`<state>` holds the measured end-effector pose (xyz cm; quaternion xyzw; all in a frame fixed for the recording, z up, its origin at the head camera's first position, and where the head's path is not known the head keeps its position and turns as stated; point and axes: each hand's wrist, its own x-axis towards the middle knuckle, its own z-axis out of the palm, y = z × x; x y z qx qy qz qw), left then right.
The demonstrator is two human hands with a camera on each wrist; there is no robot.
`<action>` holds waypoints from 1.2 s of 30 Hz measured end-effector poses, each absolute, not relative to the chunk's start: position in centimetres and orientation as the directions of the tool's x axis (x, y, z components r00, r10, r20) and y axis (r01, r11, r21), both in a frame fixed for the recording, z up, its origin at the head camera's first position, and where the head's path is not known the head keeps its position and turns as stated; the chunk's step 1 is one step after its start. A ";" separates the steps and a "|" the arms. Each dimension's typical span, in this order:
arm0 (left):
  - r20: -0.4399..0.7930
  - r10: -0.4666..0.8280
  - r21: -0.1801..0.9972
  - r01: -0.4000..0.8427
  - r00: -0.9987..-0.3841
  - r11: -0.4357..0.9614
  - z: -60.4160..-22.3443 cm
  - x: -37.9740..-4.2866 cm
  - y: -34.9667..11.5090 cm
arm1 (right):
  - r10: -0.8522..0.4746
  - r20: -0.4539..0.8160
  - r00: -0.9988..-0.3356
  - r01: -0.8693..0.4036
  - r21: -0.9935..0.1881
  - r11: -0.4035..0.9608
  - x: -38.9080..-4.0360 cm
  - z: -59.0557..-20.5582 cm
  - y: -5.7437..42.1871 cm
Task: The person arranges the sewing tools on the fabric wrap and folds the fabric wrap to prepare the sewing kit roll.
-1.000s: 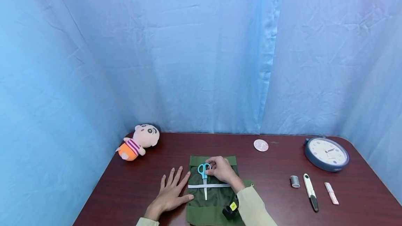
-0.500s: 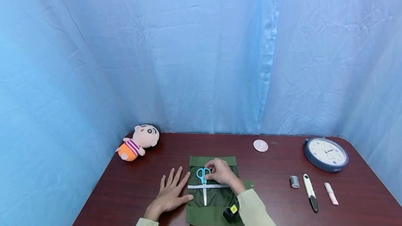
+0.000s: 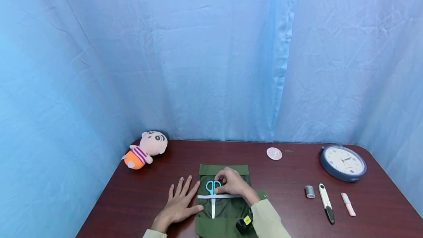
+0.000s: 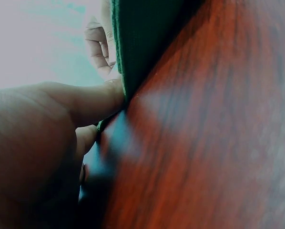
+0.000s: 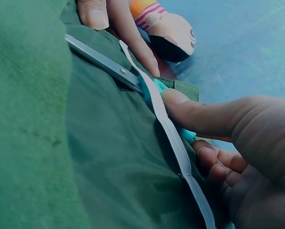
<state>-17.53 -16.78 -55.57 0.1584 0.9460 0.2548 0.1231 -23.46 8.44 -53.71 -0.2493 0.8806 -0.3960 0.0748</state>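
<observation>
Curtained-off tabletop setting, blue curtains (image 3: 198,65) behind and beside a reddish-brown table (image 3: 287,173), wider room unclear

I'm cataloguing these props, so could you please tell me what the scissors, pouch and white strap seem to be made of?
Scissors: blades likely metal, being silvery and light-catching; handles probably plastic, in smooth, even light blue.
Pouch: apparently fabric, as it wrinkles and folds; matte to faintly sheened.
Strap: perhaps elastic webbing, given its fine lengthwise lines.
</observation>
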 end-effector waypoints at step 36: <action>-0.161 0.361 0.520 0.232 -0.918 0.822 -55.5 -17.6 -16.8 | -0.504 0.054 -0.862 -0.353 -0.777 0.520 -23.0 -52.9 10.3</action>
